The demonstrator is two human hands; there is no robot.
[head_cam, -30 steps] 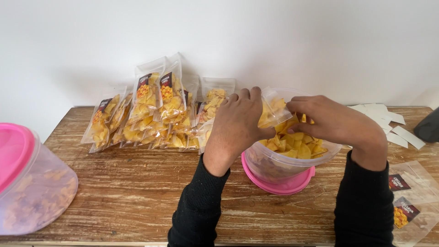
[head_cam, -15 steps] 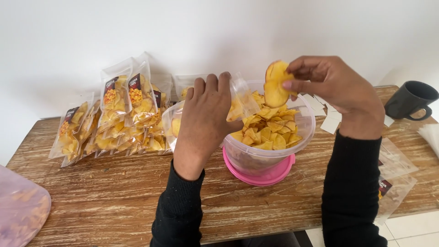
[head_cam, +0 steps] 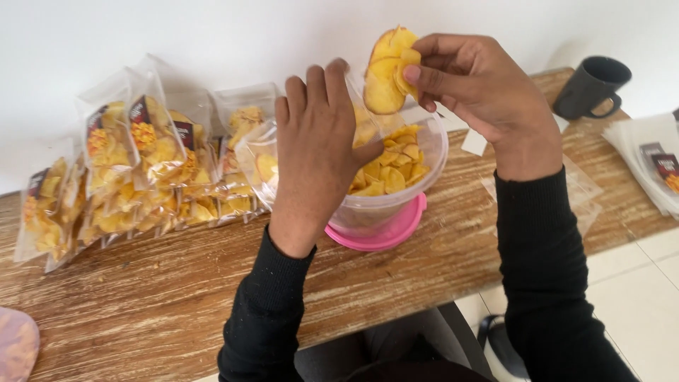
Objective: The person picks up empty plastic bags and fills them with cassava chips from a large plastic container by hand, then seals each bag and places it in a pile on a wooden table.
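Right hand (head_cam: 488, 99) pinches chips (head_cam: 389, 69) above tub (head_cam: 396, 198); left hand (head_cam: 318, 141) clasps clear bag (head_cam: 258, 159).

The left hand (head_cam: 318, 141) is covering the near rim of the tub (head_cam: 417, 177) and whatever its fingers are gripping. The frame is cutting off a pink lid (head_cam: 14, 346) bottom left and labels (head_cam: 654, 166) at right.

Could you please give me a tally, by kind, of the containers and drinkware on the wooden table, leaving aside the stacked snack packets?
Clear plastic tub of chips, steadied by the left hand: 1
Pink lid under that tub: 1
Dark mug: 1
Second tub with pink lid, at the left edge: 1
Total: 4
The right hand lifts a few chips.
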